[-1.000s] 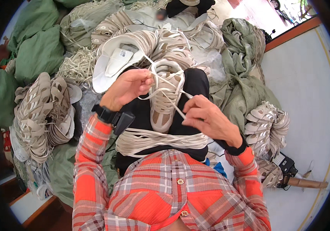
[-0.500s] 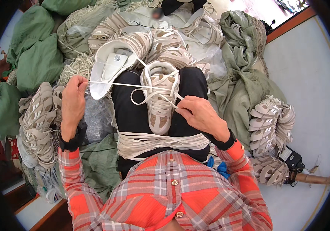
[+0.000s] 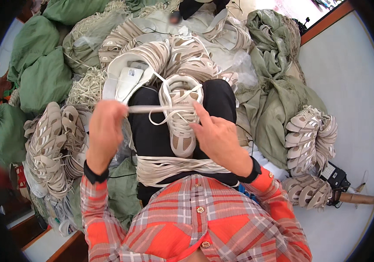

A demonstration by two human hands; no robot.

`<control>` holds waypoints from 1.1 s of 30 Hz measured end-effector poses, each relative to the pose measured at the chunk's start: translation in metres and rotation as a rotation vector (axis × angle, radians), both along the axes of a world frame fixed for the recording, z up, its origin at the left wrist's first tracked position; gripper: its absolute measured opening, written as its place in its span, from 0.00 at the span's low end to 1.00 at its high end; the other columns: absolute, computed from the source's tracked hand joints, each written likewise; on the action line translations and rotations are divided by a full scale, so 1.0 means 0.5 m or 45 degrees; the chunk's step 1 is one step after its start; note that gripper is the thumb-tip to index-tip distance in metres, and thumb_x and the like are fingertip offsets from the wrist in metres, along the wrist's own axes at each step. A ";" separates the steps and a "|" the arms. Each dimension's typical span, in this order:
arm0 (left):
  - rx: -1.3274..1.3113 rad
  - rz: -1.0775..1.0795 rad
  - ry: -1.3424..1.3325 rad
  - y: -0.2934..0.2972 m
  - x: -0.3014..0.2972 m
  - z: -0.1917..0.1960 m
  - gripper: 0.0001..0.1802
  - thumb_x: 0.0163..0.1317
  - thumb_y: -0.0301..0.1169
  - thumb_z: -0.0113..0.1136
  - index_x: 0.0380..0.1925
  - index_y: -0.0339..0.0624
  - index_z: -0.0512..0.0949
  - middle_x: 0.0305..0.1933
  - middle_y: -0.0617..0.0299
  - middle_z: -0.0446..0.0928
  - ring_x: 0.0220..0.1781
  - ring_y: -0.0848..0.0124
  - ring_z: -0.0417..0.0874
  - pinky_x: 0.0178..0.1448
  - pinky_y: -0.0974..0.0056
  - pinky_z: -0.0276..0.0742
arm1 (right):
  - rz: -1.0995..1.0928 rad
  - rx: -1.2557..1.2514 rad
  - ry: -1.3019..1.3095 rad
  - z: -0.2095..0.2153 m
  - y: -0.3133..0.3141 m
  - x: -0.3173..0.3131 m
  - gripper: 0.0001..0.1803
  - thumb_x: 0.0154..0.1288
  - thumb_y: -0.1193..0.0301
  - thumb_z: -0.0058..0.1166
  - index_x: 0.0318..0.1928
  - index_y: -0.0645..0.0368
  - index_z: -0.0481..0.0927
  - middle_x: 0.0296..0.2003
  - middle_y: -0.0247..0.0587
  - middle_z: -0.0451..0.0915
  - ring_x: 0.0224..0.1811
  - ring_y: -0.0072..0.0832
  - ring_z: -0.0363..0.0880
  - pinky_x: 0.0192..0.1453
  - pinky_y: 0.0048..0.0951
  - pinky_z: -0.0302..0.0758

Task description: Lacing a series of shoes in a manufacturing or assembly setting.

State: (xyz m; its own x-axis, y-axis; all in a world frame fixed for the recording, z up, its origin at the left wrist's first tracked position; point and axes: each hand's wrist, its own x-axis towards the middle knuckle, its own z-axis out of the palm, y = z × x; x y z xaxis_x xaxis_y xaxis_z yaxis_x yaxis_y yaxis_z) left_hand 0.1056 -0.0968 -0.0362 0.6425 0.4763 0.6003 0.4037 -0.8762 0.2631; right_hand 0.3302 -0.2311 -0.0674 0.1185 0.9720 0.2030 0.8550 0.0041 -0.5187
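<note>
A beige and white sneaker upper lies between my knees, toe toward me, with white lace threaded through its lower eyelets. My left hand, smeared by motion, is closed on a white lace stretched sideways from the upper. Against the upper's right side rests my right hand, its thumb and forefinger apart on the edge and the laces; its other fingers are partly hidden. A loose lace loop hangs left of the tongue. Across my thighs lies a bundle of white laces.
Stacked uppers sit beyond my knees, with more at the left and right. Green sacks lie at the far left, a greenish cloth at the right. A small black device stands beside a wooden stick.
My left hand has moved right and nearer to me, still with the lace. My right hand has moved left onto the upper's edge, its thumb and forefinger now spread.
</note>
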 end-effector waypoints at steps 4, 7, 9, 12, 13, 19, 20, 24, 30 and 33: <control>0.009 -0.761 0.034 -0.042 0.084 0.046 0.09 0.52 0.26 0.59 0.33 0.37 0.75 0.34 0.56 0.76 0.32 0.63 0.77 0.34 0.62 0.73 | 0.430 0.326 0.002 0.012 0.028 -0.006 0.20 0.47 0.75 0.58 0.45 0.59 0.76 0.19 0.33 0.73 0.25 0.31 0.72 0.31 0.32 0.68; -0.629 -0.242 -0.107 0.010 0.182 -0.037 0.09 0.59 0.31 0.58 0.32 0.37 0.73 0.30 0.52 0.70 0.33 0.54 0.73 0.38 0.56 0.69 | 0.440 0.319 -0.079 0.000 0.012 -0.003 0.17 0.45 0.76 0.57 0.41 0.59 0.78 0.21 0.33 0.72 0.26 0.31 0.70 0.31 0.31 0.66; -0.317 -0.249 0.428 0.055 0.219 -0.122 0.13 0.57 0.38 0.59 0.29 0.38 0.75 0.33 0.53 0.74 0.38 0.55 0.75 0.43 0.55 0.70 | 0.459 0.335 -0.089 0.018 0.005 -0.004 0.15 0.46 0.77 0.56 0.39 0.59 0.78 0.24 0.34 0.73 0.27 0.30 0.70 0.32 0.31 0.67; -0.359 -0.351 0.361 0.076 0.264 -0.178 0.12 0.57 0.37 0.59 0.27 0.39 0.76 0.32 0.53 0.75 0.38 0.55 0.75 0.44 0.55 0.70 | 0.390 0.290 -0.155 0.028 0.001 0.012 0.10 0.49 0.73 0.55 0.36 0.54 0.76 0.35 0.36 0.72 0.35 0.31 0.72 0.37 0.31 0.70; -0.329 -0.322 0.350 0.079 0.266 -0.187 0.12 0.57 0.37 0.58 0.26 0.39 0.76 0.31 0.53 0.75 0.37 0.55 0.75 0.44 0.55 0.69 | 0.382 0.303 -0.164 0.039 0.004 0.022 0.10 0.49 0.73 0.55 0.36 0.54 0.76 0.35 0.36 0.72 0.35 0.31 0.72 0.37 0.31 0.70; -0.223 -0.517 0.494 0.078 0.264 -0.165 0.12 0.61 0.34 0.54 0.25 0.38 0.77 0.26 0.52 0.77 0.33 0.56 0.76 0.40 0.56 0.70 | 0.347 0.417 0.146 0.080 0.065 0.070 0.09 0.51 0.75 0.58 0.35 0.58 0.77 0.34 0.41 0.75 0.31 0.40 0.75 0.34 0.36 0.73; -0.535 -0.393 0.251 0.071 0.260 -0.154 0.11 0.62 0.33 0.52 0.27 0.37 0.78 0.26 0.53 0.77 0.32 0.60 0.76 0.39 0.59 0.70 | 0.280 0.348 0.195 0.091 0.077 0.077 0.07 0.52 0.73 0.59 0.33 0.61 0.79 0.30 0.47 0.76 0.29 0.43 0.75 0.32 0.38 0.72; -1.308 -0.373 -0.389 0.007 0.220 -0.049 0.12 0.68 0.31 0.50 0.34 0.35 0.78 0.28 0.64 0.77 0.31 0.78 0.73 0.38 0.71 0.69 | 0.121 0.298 0.381 0.123 0.115 0.105 0.09 0.59 0.70 0.60 0.33 0.64 0.83 0.23 0.42 0.77 0.20 0.25 0.75 0.25 0.26 0.70; -1.315 -0.333 -0.747 -0.053 0.180 -0.028 0.09 0.67 0.30 0.53 0.37 0.35 0.78 0.31 0.63 0.78 0.34 0.75 0.76 0.41 0.69 0.71 | 0.366 0.254 0.350 0.136 0.106 0.082 0.07 0.59 0.71 0.59 0.34 0.63 0.82 0.23 0.43 0.76 0.23 0.27 0.75 0.27 0.28 0.70; -1.009 -0.235 -0.506 -0.079 0.159 0.002 0.07 0.64 0.28 0.55 0.36 0.35 0.77 0.30 0.58 0.77 0.33 0.69 0.77 0.40 0.67 0.72 | 0.460 0.329 0.325 0.128 0.090 0.071 0.07 0.59 0.72 0.58 0.35 0.63 0.82 0.22 0.43 0.75 0.25 0.28 0.76 0.28 0.28 0.70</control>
State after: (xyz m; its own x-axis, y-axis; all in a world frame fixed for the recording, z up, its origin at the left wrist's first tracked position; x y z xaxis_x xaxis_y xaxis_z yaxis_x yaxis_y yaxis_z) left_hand 0.1852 -0.1363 -0.0350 0.5649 0.7544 0.3345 0.0252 -0.4209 0.9068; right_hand 0.3657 -0.1861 -0.0034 -0.1384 0.8819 0.4507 0.6215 0.4316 -0.6538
